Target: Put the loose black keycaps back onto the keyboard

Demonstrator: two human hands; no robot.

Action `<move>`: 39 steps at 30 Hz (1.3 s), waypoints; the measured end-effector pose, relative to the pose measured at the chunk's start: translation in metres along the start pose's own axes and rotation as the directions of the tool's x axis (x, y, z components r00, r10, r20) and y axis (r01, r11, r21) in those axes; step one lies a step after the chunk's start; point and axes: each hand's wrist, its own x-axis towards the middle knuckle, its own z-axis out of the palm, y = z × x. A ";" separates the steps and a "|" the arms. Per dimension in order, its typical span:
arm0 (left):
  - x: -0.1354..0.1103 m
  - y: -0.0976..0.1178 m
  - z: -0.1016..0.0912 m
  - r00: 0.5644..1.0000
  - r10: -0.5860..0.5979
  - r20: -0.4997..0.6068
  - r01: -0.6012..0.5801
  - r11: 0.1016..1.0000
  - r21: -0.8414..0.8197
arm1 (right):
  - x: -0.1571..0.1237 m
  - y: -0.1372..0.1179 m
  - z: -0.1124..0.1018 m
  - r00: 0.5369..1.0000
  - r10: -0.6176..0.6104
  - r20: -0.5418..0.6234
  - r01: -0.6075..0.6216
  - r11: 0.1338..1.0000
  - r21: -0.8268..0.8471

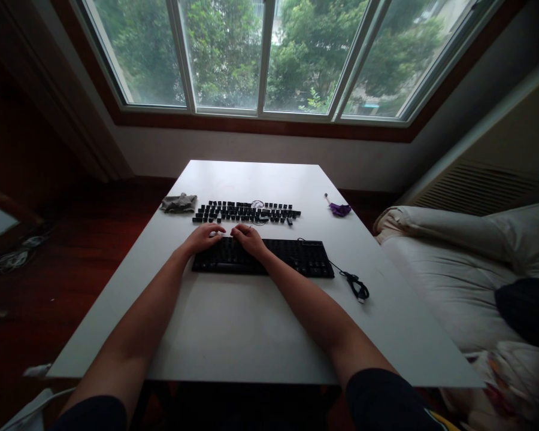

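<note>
Black oblong plastic keyboard (233,263) seems light, stiff; hold its ends. At its far edge, left hand (202,237) and right hand (251,240) bend fingers (216,228); whether pinching, I cannot tell.

And it's a black keyboard (312,256), black cable (356,280) off its right end, black keycaps (224,211) just beyond it, white bench (251,335) underneath! Past its left end, a grey-brown cloth (179,204); past its right, a purple item (340,210); dark red floor (72,257) well left, cream sofa (435,269) well right.
</note>
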 end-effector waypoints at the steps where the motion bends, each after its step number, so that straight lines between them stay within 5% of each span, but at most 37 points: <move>1: 0.000 0.000 0.001 1.000 0.011 0.005 -0.011 1.000 0.006 | 0.001 0.001 -0.001 1.000 -0.010 -0.009 0.010 1.000 -0.013; 18: 0.002 0.000 0.009 1.000 0.015 0.012 -0.015 1.000 0.014 | 0.001 0.007 -0.001 0.998 -0.046 -0.042 0.052 0.989 0.137; 27: 0.001 -0.002 0.011 1.000 0.013 -0.015 -0.012 1.000 0.027 | -0.008 -0.005 0.003 0.984 -0.031 0.176 0.003 0.988 0.157; 39: 0.001 -0.008 0.015 1.000 0.010 -0.028 -0.008 0.999 0.040 | -0.009 -0.010 0.001 0.975 -0.024 0.222 -0.017 0.983 0.181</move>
